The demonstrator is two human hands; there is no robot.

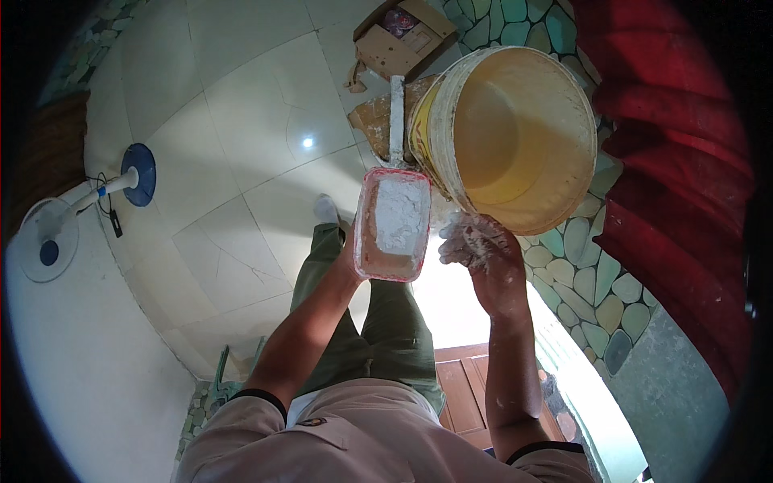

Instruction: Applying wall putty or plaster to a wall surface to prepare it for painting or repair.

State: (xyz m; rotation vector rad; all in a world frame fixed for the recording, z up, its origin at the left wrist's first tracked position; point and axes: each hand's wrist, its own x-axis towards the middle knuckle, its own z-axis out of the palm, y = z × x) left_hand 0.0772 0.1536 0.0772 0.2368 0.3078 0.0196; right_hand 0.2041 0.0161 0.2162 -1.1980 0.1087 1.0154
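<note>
Watching remotely, I see my left hand [350,256] grasping the red-rimmed tub [387,265] of white powder [403,213] by its left side, between both hands; my dusty right hand [481,243] is released, fingers loosely bent. Beyond are the yellowish bucket [523,121] and, farther, a cardboard box [388,53].

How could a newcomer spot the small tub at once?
Find the big yellowish bucket near the red cloth. Below it to the left, the left hand holds the tub. Unlike the bucket, it is rectangular, red-rimmed and holds powdery white material.
</note>
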